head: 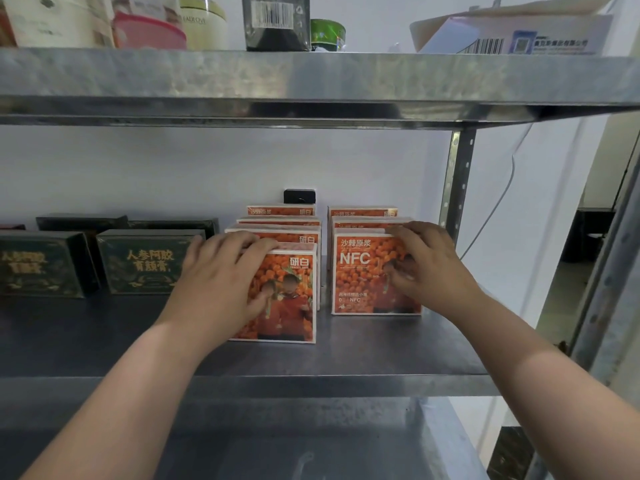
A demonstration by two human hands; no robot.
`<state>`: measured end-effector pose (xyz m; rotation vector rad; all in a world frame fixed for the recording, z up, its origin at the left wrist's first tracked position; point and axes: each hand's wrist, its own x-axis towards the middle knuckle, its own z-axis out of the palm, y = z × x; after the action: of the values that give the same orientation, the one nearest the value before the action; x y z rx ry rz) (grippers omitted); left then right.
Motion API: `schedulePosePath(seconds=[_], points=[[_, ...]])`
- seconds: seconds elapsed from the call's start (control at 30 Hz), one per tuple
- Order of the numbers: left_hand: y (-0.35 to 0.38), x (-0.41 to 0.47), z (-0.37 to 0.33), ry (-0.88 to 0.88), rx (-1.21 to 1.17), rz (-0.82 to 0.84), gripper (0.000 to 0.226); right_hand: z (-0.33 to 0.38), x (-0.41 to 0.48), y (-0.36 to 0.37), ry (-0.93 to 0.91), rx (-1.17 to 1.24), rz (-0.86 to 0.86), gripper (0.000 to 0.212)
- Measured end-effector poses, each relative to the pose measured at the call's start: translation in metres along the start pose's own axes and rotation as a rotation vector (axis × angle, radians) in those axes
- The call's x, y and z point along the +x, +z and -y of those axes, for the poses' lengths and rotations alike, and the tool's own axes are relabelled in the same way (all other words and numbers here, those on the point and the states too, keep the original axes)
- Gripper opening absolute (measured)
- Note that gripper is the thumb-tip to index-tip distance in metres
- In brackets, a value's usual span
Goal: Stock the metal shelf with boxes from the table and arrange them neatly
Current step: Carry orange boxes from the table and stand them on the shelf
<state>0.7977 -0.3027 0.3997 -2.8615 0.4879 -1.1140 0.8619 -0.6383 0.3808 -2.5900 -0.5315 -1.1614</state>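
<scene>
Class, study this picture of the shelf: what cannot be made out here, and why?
Head view:
- left orange box: face partly covered by the left hand.
- right orange box: right side covered by the right hand.
- rear orange boxes: only top strips show behind the front ones.
- leftmost green box: cut by the left edge.
- top-shelf goods: cut by the top edge.

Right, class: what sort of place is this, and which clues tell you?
Probably a stockroom or shop storage area: a bare metal shelf, rows of identical orange boxes beside dark green boxes, and a barcoded carton on the level above.
</scene>
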Motion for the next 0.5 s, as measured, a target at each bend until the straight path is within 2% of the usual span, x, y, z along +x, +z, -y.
schedulePosePath(seconds=[0.13, 0.27, 0.5], points=[[0.001, -0.001, -0.001, -0.012, 0.012, 0.008, 0.066, 0.003, 0.001, 0.000, 0.012, -0.018, 0.003, 0.062], [-0.001, -0.004, -0.006, -0.009, 0.001, 0.002, 0.070, 0.005, 0.001, -0.003, 0.000, -0.137, 0.042, 0.064], [-0.004, -0.006, -0.029, 0.041, -0.009, -0.017, 0.063, 0.015, -0.005, -0.007, 0.009, -0.208, 0.106, 0.063]])
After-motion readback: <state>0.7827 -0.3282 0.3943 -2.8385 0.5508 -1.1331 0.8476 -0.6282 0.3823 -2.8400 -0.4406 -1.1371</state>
